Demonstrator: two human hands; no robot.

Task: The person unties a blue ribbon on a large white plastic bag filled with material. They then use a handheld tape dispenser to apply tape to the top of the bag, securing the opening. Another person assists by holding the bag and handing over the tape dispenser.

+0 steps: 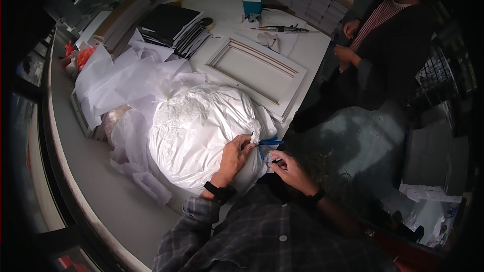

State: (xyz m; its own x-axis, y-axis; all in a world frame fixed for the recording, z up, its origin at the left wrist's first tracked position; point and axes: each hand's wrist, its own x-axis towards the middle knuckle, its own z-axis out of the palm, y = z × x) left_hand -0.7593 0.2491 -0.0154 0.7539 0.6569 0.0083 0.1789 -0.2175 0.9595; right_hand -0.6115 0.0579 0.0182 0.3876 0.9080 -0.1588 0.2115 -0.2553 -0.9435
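A big, full white plastic bag [196, 133] bulges on the table in front of me, its surface creased. Its gathered, twisted end sticks up at the right side, with a blue strip [270, 142] beside it. My left hand [234, 157] is closed, thumb and fingers pinching the bag's plastic right by the strip's inner end. Just to the right and nearer me, my right hand [293, 172] is also closed in a pinch. A pale crinkled bit and a small dark bit show at its fingertips; what it holds is not clear.
Crumpled white sheeting [133, 73] lies left of the bag. Beyond are a pale framed panel [262, 73], a stack of dark folders [171, 25], a teal box [252, 4] and a pen-like tool [280, 28]. Another person [378, 55] stands at the right.
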